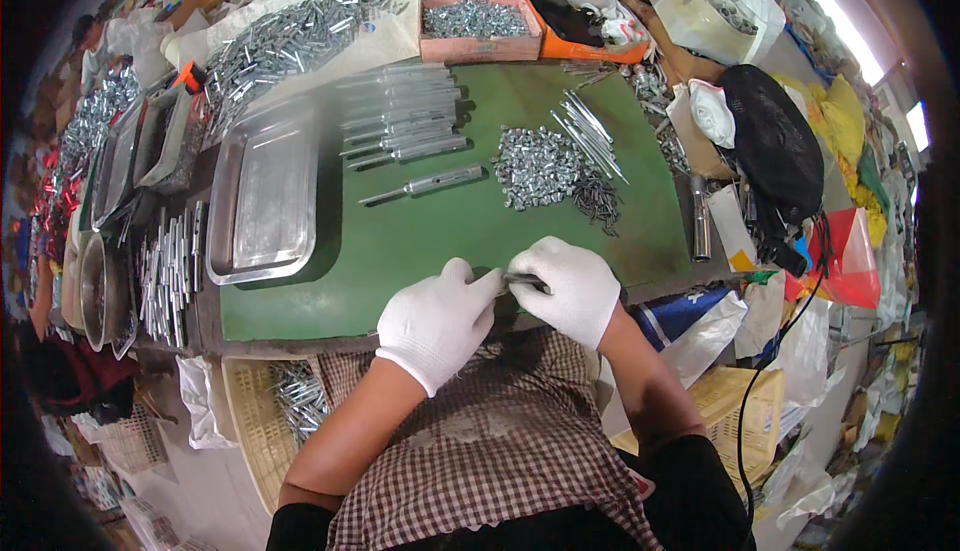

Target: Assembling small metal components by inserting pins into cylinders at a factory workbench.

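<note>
While the right hand (570, 286) is pinching a small dark piece (525, 279) on the near side of the heap of metal caps (540, 166), the left hand (440, 321) is holding its fingertips narrow beside that piece; whether they are gripping it, I cannot tell. Slender rods (590, 136) are lying right of the heap, dark slim parts (598, 201) are bordering its near right edge, and metal shafts (440, 181) are resting left of it on the green desk (400, 251).
</note>
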Available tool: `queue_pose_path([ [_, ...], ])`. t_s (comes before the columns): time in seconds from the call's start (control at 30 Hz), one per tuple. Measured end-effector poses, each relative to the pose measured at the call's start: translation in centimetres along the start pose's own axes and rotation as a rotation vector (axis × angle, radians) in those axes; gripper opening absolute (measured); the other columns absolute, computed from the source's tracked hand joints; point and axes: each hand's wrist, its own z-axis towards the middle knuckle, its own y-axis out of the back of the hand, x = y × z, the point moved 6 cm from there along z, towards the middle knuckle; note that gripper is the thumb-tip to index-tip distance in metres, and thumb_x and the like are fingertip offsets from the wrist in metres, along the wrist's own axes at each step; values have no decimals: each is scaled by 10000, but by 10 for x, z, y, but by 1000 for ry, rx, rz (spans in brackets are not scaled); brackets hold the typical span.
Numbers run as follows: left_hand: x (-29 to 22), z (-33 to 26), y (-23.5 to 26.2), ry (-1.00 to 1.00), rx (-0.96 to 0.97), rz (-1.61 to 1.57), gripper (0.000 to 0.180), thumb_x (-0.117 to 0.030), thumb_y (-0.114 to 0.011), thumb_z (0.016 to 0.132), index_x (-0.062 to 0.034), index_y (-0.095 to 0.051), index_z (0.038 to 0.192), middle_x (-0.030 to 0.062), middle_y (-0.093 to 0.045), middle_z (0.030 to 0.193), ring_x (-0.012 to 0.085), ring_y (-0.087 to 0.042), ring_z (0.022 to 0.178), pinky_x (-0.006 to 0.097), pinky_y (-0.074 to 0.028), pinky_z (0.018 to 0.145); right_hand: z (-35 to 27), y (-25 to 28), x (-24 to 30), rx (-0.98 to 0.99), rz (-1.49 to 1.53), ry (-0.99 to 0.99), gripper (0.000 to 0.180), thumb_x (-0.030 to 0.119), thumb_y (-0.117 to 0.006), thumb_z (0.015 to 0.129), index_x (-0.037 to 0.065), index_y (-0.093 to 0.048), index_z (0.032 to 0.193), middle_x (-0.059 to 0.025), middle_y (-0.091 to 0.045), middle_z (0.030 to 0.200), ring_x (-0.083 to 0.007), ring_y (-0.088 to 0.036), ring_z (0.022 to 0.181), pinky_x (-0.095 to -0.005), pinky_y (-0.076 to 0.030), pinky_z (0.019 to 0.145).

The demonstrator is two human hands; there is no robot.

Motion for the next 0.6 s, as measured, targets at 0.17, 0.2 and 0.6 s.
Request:
queue_pose_path([
  [0.17,1,0,-2,4,41,4,256,-215,-607,919,-160,-676,1159,113,-614,901,307,-674,694,431,-564,596,0,1,5,14,-96,70,146,219,-641,864,118,-654,969,-127,-630,933,-353,-656,839,-462,-528,719],
  [0.2,0,0,-1,4,36,2,258,-215,-609,917,-161,-676,1160,112,-614,901,306,-674,695,431,-564,597,-1,2,7,17,-139,79,142,222,-632,867,116,-652,959,-126,-624,919,-352,-657,831,-466,-530,715],
  [0.6,-1,-2,-2,14,24,-13,239,-204,-617,903,-172,-665,1135,119,-609,890,318,-669,683,442,-556,596,11,37,-22,-136,-296,-61,153,203,-645,869,135,-718,984,-109,-668,942,-329,-669,873,-432,-540,758],
])
